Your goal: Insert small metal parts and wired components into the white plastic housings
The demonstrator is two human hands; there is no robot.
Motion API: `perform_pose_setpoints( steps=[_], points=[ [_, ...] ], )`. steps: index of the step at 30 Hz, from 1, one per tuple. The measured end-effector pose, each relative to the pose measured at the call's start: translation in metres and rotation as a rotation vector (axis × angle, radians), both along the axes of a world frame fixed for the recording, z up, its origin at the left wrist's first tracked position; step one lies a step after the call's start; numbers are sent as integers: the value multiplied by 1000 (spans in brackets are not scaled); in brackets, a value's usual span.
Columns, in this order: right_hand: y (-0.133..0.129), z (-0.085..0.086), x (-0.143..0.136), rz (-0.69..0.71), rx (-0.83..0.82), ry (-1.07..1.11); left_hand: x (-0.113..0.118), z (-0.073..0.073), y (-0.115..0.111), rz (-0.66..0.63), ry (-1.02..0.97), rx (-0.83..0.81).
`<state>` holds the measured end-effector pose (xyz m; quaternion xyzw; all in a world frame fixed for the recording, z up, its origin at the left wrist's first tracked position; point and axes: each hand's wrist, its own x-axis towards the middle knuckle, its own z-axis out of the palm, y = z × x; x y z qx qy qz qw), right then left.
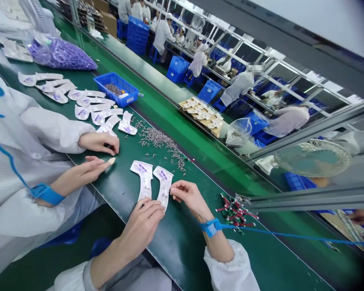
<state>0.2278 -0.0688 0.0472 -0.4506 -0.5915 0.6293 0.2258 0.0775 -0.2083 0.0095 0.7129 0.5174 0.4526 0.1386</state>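
Observation:
Two white curved plastic shells [145, 178] with purple parts inside lie side by side on the green table. My left hand [147, 222] rests over their lower ends, its bent fingers holding them against the tabletop. At the right shell's edge, my right hand [186, 194] is closed in a pinch; a tiny dark bit shows at the fingertips, too small to name. A blue wrist strap [211, 227] with a cord sits on my right wrist. Just beyond the shells spreads a loose pile of small metal parts [160, 139].
A co-worker's hands [87, 169] are at the left, one with a small pale piece. Behind them are several more white shells [91, 101], a blue bin [118, 87] and a bag of purple parts [60, 52]. Red and green wired parts [236, 212] lie to the right, near a metal frame [309, 198].

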Motion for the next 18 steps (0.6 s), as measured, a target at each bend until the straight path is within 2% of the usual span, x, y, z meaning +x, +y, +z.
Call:
perform_pose_setpoints(
  steps=[3,5,13,18],
  points=[
    [-3,0,0,97,-162,-43,2,-10,0,42,72,27],
    [-3,2,-6,153,-208,-85,0,-15,2,54,88,22],
    [8,15,-64,364,-147,-233,-1,-20,0,62,63,-11],
    [20,11,-78,463,-157,-319,-6,-20,0,27,44,-56]
  ],
)
